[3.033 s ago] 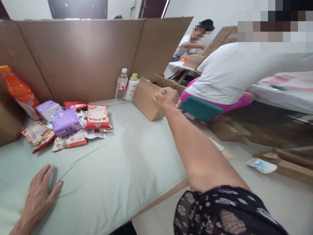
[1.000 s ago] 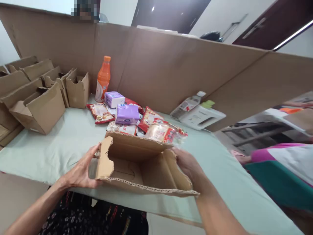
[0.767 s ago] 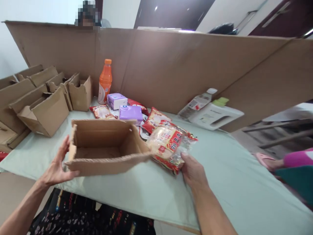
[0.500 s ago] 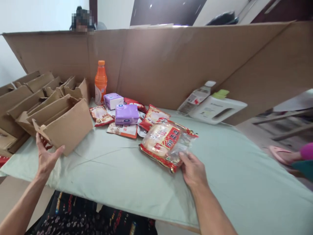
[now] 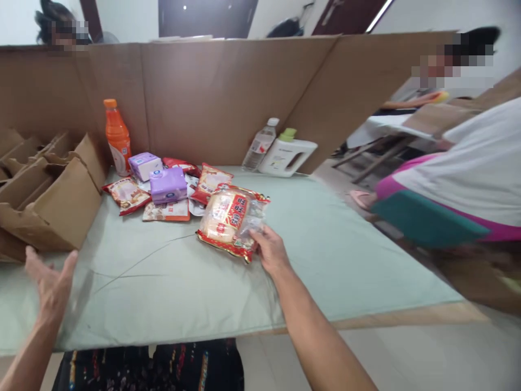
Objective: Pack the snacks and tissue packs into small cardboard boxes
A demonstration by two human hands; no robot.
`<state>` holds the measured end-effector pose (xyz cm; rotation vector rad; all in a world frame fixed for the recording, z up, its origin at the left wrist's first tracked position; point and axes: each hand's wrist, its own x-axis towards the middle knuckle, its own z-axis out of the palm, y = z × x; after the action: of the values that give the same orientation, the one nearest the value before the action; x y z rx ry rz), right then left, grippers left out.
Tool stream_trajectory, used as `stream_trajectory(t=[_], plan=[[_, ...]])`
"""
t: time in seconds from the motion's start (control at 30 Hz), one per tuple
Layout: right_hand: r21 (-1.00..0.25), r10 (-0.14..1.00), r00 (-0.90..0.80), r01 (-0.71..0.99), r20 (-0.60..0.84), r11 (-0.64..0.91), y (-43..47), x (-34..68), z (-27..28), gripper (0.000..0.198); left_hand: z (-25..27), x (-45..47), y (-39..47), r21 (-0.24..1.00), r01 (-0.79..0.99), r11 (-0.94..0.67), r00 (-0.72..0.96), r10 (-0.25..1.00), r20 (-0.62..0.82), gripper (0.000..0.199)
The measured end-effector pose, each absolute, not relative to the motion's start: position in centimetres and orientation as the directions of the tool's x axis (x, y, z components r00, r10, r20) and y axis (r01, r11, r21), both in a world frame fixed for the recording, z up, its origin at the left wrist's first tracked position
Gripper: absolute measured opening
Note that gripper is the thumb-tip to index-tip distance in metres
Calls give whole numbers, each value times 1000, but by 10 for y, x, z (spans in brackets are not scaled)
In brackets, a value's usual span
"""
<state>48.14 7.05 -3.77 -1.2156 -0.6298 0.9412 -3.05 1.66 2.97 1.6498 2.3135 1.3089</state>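
My right hand (image 5: pixel 271 250) pinches the right end of a clear and red bag of rice crackers (image 5: pixel 223 220). The bag lies against the front of a heap of packets. My left hand (image 5: pixel 51 282) is open, thumb and fingers apart, just in front of a cardboard box (image 5: pixel 69 206) at the left; whether a fingertip touches it I cannot tell. Left of the bag are a purple tissue pack (image 5: pixel 167 185), a second tissue pack (image 5: pixel 144 165), a red snack packet (image 5: pixel 127 195) and a flat white-and-orange packet (image 5: pixel 166 210). Another red packet (image 5: pixel 212 182) sits behind the bag.
An orange drink bottle (image 5: pixel 117 138) stands at the back left. A clear bottle (image 5: pixel 261 145) leans beside a white detergent jug (image 5: pixel 287 155) with a green cap. Tall cardboard (image 5: pixel 211 98) walls the back of the cloth-covered table (image 5: pixel 163 304). A person (image 5: pixel 468 174) sits at the right.
My left hand has let go of the cardboard box, which now stands level among the others. My view has swung right. The right hand still grips the cracker bag.
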Motion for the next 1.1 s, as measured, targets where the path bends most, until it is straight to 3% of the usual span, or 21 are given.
stream_trajectory(t=[0.1, 0.23, 0.4, 0.53, 0.6, 0.73, 0.87, 0.97, 1.1], plan=[[-963, 855, 515, -255, -62, 84, 73, 481, -37, 46, 9, -12, -3, 620, 782, 55, -345, 868, 358, 92], [-965, 826, 563, -231, -28, 124, 66, 486, -26, 43, -10, 12, -12, 543, 832, -111, -90, 940, 330, 63], [-977, 737, 673, -117, 55, 180, 40, 516, 11, 33, -18, 20, -7, 460, 855, -238, 83, 940, 331, 54], [-970, 660, 713, 141, 237, 196, 35, 528, 52, 31, -19, 20, -7, 380, 883, -276, 139, 926, 350, 52], [-956, 705, 647, 236, 290, 177, 43, 518, 68, 37, -20, 22, -8, 384, 883, -269, 126, 925, 358, 50], [-933, 806, 479, 263, 348, 246, 57, 468, 83, 50, -20, 25, -12, 441, 856, -272, 110, 927, 357, 45], [-923, 868, 342, 266, 361, 279, 53, 411, 65, 36, -21, 28, -17, 453, 849, -272, 100, 924, 368, 40], [-912, 955, 103, 340, 279, 230, 41, 376, 31, 27, -23, 31, -23, 463, 846, -262, 68, 916, 395, 39], [-748, 920, -215, 537, 327, 391, 19, 348, -20, 22, -7, 28, -28, 475, 851, -223, -30, 883, 468, 46]])
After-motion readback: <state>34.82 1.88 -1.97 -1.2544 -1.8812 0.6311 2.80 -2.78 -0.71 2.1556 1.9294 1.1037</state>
